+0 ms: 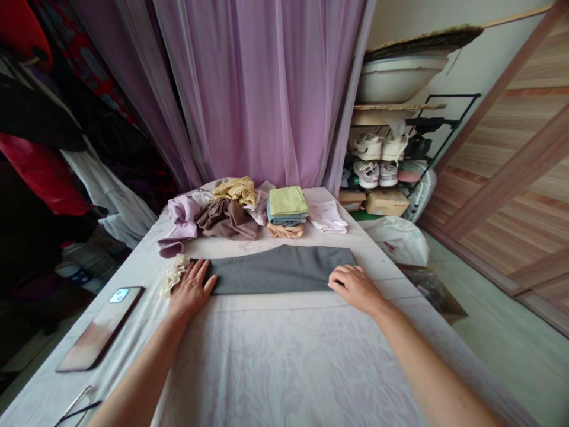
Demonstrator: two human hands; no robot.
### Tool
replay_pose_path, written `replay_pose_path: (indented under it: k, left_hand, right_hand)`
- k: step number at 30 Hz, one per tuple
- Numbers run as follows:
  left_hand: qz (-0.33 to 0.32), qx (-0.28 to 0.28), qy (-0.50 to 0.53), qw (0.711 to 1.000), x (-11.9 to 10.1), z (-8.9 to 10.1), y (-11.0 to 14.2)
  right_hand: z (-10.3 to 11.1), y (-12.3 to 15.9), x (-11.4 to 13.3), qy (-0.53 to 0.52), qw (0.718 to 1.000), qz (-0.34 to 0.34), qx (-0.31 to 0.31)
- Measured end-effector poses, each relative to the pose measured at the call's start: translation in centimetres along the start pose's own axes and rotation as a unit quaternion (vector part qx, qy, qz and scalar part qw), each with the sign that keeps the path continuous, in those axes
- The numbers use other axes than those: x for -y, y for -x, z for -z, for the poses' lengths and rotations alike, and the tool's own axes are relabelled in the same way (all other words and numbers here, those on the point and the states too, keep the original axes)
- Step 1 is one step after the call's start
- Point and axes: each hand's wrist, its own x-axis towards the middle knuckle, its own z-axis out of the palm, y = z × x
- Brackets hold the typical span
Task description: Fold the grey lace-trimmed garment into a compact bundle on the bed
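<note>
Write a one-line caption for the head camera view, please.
Left hand and right hand rest on a folded grey garment on a bed before piled clothes.

The person's two arms are bare where they show: the left forearm [137,373] enters at about 7 o'clock, and the right forearm [427,367] at about 5 o'clock. Both are slim and smooth, tapering evenly toward the wrists, and the skin runs uncovered from the frame's edge to the fingertips. The left hand [190,290] and the right hand [355,289] are bare too, fairly narrow across the back, with slender fingers [196,274]. The fingernails look short, though they are too small to make out clearly. The upper arms and any clothing worn on them lie outside the frame.
</note>
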Motion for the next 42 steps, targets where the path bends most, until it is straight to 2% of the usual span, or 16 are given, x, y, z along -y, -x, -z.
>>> replay_pose_path:
  k: [5,11,15,18,22,29,34,42]
  left_hand:
    - [-0.001,-0.004,0.005,1.0,0.1,-0.2,0.0]
    - [0.003,-0.007,0.006,1.0,0.1,-0.3,0.0]
    - [-0.001,-0.017,0.005,1.0,0.2,-0.4,0.0]
    - [-0.004,-0.013,0.003,1.0,0.2,-0.3,0.0]
    - [0.001,0.0,0.004,1.0,0.1,-0.2,0.0]
    - [0.0,-0.007,0.007,1.0,-0.1,-0.1,0.1]
    - [0.005,0.0,0.011,1.0,-0.4,0.2,0.2]
    - [0.001,0.004,0.014,1.0,-0.3,0.2,0.2]
  right_hand:
    - [-0.2,0.3,0.2,0.006,1.0,-0.012,0.01]
    - [0.0,-2.7,1.5,0.012,0.999,-0.035,-0.009]
    - [-1.6,-5.3,2.9,0.033,0.999,0.01,-0.017]
    - [-2.9,-6.1,2.6,0.07,0.997,-0.033,0.024]
    - [-3.5,-6.0,1.1,0.107,0.988,-0.103,0.031]
    - [-3.6,-5.6,0.9,0.121,0.987,-0.105,0.0]
    - [-4.0,-4.1,0.7,0.151,0.981,-0.115,-0.028]
    - [-3.7,-3.6,0.8,0.147,0.98,-0.136,-0.022]
